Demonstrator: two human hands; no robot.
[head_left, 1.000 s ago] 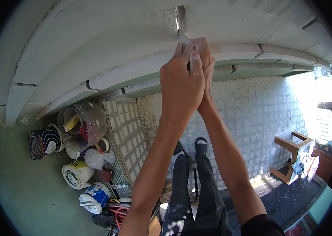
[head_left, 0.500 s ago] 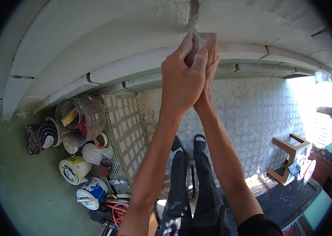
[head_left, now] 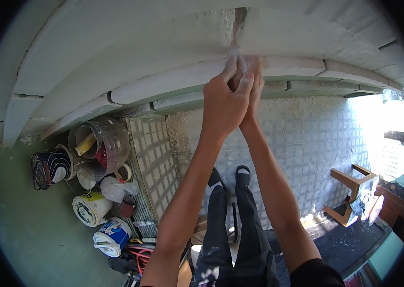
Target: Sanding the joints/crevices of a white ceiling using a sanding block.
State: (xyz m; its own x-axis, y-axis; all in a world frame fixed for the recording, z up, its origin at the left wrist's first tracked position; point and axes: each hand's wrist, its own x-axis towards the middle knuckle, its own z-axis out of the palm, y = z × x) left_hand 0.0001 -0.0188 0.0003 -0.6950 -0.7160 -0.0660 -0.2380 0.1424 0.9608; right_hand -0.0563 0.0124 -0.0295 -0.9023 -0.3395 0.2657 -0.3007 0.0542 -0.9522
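Observation:
Both my hands are raised to a white plaster moulding (head_left: 140, 62) that runs across the top of the view. My left hand (head_left: 222, 103) and my right hand (head_left: 255, 86) are clasped together around a small clear plastic bag (head_left: 236, 56). The bag's top is pressed to the lower end of a vertical grey joint (head_left: 239, 21) in the moulding. The fingers hide most of the bag.
Far below at the left stand a clear bucket (head_left: 104, 143), a dark bucket (head_left: 49, 165), white tubs (head_left: 89, 208) and a blue-and-white tub (head_left: 111, 237) beside a tiled panel (head_left: 152, 158). A wooden stool (head_left: 350, 193) lies at the right. My legs (head_left: 233, 220) hang below me.
My clasped hands have stayed at the joint with the bag, and shifted only slightly along the moulding as the view moved.

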